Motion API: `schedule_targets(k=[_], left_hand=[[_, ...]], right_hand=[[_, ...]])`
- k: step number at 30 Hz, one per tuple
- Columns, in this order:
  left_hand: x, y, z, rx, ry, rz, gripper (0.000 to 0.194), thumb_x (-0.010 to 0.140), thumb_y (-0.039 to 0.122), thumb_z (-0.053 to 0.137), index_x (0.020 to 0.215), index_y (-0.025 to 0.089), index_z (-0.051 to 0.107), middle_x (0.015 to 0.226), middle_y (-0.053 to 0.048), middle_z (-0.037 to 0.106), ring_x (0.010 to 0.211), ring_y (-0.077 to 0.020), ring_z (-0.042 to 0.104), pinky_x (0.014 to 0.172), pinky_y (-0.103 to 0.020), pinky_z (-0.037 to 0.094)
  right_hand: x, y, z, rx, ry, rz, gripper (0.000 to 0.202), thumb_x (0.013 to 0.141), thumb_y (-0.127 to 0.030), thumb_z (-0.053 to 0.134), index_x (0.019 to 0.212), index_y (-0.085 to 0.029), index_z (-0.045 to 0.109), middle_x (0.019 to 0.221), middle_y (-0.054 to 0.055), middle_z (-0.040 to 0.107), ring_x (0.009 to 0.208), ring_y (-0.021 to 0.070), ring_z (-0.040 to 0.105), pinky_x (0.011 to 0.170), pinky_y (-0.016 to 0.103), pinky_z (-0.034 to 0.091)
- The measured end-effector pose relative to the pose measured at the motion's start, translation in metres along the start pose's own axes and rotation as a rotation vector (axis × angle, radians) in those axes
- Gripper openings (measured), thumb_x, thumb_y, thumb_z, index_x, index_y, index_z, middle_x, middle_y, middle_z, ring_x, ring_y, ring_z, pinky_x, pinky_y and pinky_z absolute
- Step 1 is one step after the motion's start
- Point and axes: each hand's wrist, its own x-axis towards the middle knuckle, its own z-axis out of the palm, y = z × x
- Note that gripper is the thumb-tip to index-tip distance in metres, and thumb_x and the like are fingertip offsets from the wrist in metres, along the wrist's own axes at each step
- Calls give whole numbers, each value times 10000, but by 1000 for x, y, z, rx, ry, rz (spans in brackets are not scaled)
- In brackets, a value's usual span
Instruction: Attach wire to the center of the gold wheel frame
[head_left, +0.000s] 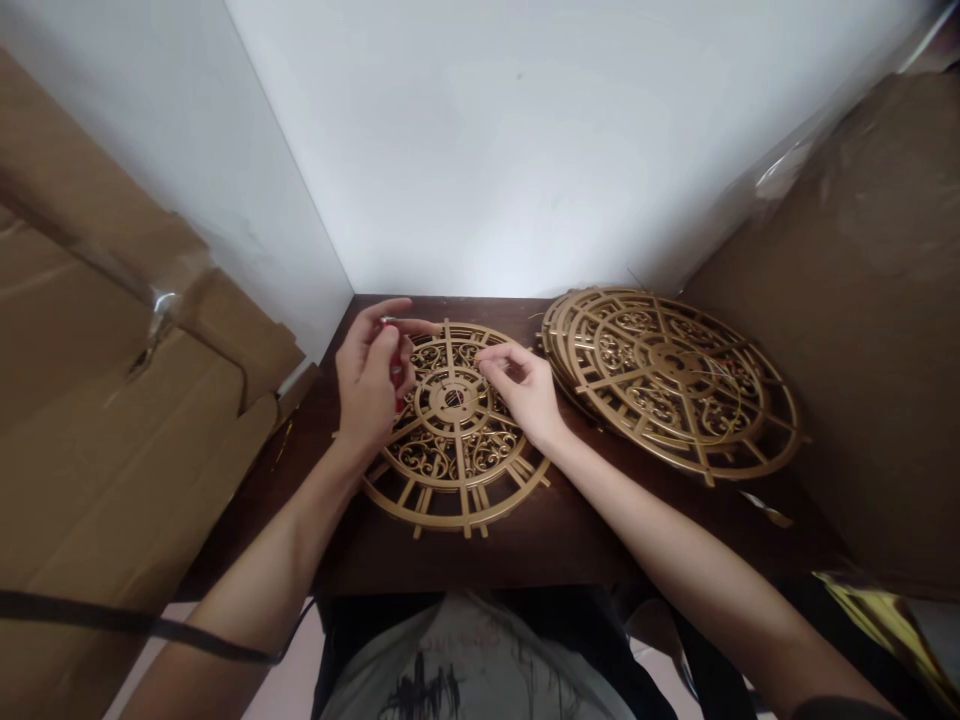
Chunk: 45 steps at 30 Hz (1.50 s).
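Observation:
A round gold openwork frame (466, 520) with scroll patterns and bar-like numerals lies flat on the dark brown table (420, 570). My left hand (369, 375) is over its upper left edge, fingers curled around a small red-handled tool (396, 375) with a metal tip. Over the frame's upper right part, my right hand (525, 385) has thumb and index finger pinched together; a thin golden strand seems to run from the fingertips toward the hub, too fine to make out fully. Small red and dark details show at the hub's centre.
Several similar gold frames (709, 470) are stacked at the right, with thin wire on top. Cardboard boxes (112, 430) stand at left and right (847, 330). A white wall (510, 150) rises behind. A brush-like item (772, 512) lies at the right, and a black cable (135, 620) crosses the lower left.

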Motion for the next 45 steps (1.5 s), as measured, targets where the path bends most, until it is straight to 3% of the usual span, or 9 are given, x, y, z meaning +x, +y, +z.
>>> schedule_targets(k=[3, 6, 10, 13, 16, 22, 29, 35, 45], left_hand=[[5, 10, -3, -276, -85, -129, 252, 802, 306, 561, 1037, 215, 565, 837, -38, 672, 504, -69, 424, 339, -161, 218], [6, 19, -10, -512, -319, -306, 237, 757, 300, 641, 973, 213, 596, 820, -22, 665, 468, -52, 401, 292, -137, 169], [-1, 23, -16, -529, -740, -469, 172, 814, 286, 586, 968, 209, 600, 769, -55, 660, 413, -59, 412, 263, -133, 188], [-6, 17, -12, -439, -862, -558, 185, 847, 274, 549, 999, 180, 598, 758, -89, 657, 428, -60, 437, 294, -126, 229], [-8, 6, -3, -360, -723, -583, 196, 829, 263, 582, 1000, 169, 604, 705, -60, 625, 482, -65, 453, 331, -122, 279], [-7, -11, 9, -307, -459, -546, 207, 815, 260, 600, 978, 134, 614, 646, -9, 524, 482, -42, 395, 343, -114, 230], [-11, -23, 10, -138, -180, -345, 343, 682, 200, 722, 988, 164, 571, 740, 19, 533, 451, -5, 351, 353, -124, 225], [-11, -24, 12, -111, -171, -315, 384, 660, 181, 728, 997, 166, 546, 804, -1, 583, 454, -9, 375, 358, -144, 258], [-12, -21, 13, -58, -166, -313, 369, 660, 204, 730, 985, 163, 561, 763, 8, 570, 465, -22, 404, 361, -151, 284]], right_hand=[[0, 1, 0, 3, 11, 0, 66, 775, -208, 610, 805, -170, 654, 747, 1, 634, 658, 107, 521, 659, 261, 433], [0, 1, 1, 5, 14, 3, 68, 773, -221, 616, 798, -169, 651, 713, -8, 613, 625, 101, 493, 630, 257, 417], [0, 2, 1, 4, 16, 11, 84, 773, -249, 622, 794, -170, 643, 639, -30, 558, 565, 91, 433, 578, 249, 383], [0, 2, 1, 11, -3, 9, 108, 772, -271, 628, 801, -168, 639, 642, -27, 553, 566, 94, 431, 565, 246, 373], [1, 3, 1, 22, -11, 12, 128, 771, -291, 632, 788, -164, 634, 623, -31, 538, 546, 90, 419, 544, 241, 358], [1, 7, 1, 21, 24, 6, 123, 772, -293, 625, 785, -171, 637, 574, -48, 485, 527, 90, 398, 532, 240, 346], [1, 7, 1, -3, 18, 6, 136, 760, -300, 632, 785, -168, 648, 641, -20, 563, 571, 100, 453, 564, 244, 392], [0, 5, 0, -66, -81, -13, 111, 763, -278, 630, 773, -171, 656, 652, -18, 555, 580, 100, 457, 559, 240, 393], [0, 2, 0, -58, -96, -16, 102, 771, -273, 631, 765, -173, 651, 645, -26, 556, 581, 98, 460, 555, 237, 381]])
